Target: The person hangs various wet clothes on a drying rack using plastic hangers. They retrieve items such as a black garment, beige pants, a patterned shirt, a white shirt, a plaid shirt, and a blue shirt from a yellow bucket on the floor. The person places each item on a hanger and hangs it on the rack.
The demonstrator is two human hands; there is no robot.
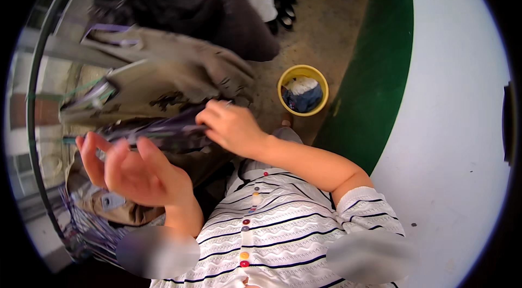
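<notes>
A dark, purplish patterned garment (174,128) hangs in front of me, partly smeared by motion. My right hand (231,127) is closed, its fingers pinching the right side of this garment. My left hand (138,171) is raised near the garment's left end, palm turned up and fingers apart; it looks blurred and holds nothing that I can see. Just beyond the dark garment hangs an olive-khaki garment (163,81) on a hanger. Farther back is a dark brown garment (190,8).
A green metal frame (33,103) curves along the left by the window. Many thin hangers (95,228) bunch at lower left, beside a tan garment (117,201). A yellow bucket (281,95) holding clothes stands on the floor. The green-and-white wall (380,70) borders the right.
</notes>
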